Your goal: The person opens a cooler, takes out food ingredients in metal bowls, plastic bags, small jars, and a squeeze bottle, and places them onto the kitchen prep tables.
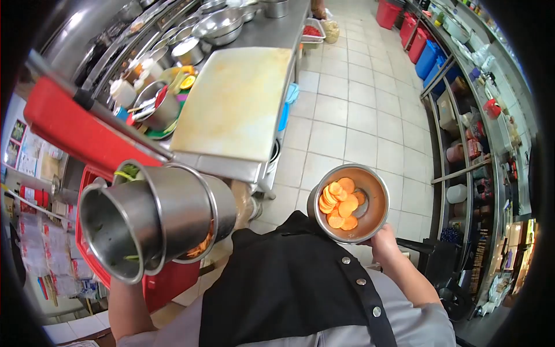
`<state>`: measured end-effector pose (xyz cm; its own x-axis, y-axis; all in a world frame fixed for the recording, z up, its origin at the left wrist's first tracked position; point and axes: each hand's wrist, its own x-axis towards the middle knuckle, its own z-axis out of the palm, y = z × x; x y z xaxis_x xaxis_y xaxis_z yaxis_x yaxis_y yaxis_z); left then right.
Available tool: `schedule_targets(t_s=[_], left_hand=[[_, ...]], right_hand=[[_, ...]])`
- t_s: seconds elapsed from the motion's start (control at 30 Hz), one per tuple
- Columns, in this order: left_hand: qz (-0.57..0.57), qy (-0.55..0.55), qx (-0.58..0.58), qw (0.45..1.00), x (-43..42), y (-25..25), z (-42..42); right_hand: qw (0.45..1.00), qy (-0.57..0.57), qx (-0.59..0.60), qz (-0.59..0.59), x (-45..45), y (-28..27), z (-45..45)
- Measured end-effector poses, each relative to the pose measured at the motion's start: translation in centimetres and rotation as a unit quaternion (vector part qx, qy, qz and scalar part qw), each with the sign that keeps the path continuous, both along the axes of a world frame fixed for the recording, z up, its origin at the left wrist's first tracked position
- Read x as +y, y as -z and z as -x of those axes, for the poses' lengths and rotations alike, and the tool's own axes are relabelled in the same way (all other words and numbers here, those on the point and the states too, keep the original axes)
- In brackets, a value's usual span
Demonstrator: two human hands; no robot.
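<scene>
My right hand (383,242) grips the lower right rim of a steel bowl (378,199), which holds orange carrot slices (341,203). At the left, several steel pots (179,202) lie tilted together over a red bin (92,248); bits of green leaf (128,172) and orange shreds (201,247) show at them. My left forearm rises beneath these pots, and the hand itself is hidden behind them.
A cutting board (234,104) covers the steel counter's near end, beside a pot of utensils (159,107) and steel bowls (218,26). A red lid (81,124) stands raised at the left. Shelves (462,144) line the right, beyond the tiled floor (347,110).
</scene>
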<state>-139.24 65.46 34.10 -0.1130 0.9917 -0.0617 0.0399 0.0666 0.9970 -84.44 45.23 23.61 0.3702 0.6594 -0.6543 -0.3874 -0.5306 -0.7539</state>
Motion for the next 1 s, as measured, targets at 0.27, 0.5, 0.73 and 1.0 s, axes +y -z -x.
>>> schedule_targets(t_s=[0.27,0.5,0.73,1.0], left_hand=[[-0.006,0.077,-0.029,0.997,8.0,0.2,-16.1],[-0.019,0.122,-0.052,0.991,18.9,1.1,-26.1],[-0.003,0.143,-0.085,0.986,34.3,3.4,-34.8],[0.091,0.141,0.077,0.983,47.5,1.5,-43.9]], right_hand=[[0.998,0.049,-0.026,0.012,2.8,-0.6,-11.2],[0.997,0.067,-0.035,0.000,10.7,-1.1,-19.3],[0.996,0.073,-0.051,0.008,23.9,-1.8,-26.4],[0.997,0.054,-0.058,0.003,40.6,-3.4,-33.3]])
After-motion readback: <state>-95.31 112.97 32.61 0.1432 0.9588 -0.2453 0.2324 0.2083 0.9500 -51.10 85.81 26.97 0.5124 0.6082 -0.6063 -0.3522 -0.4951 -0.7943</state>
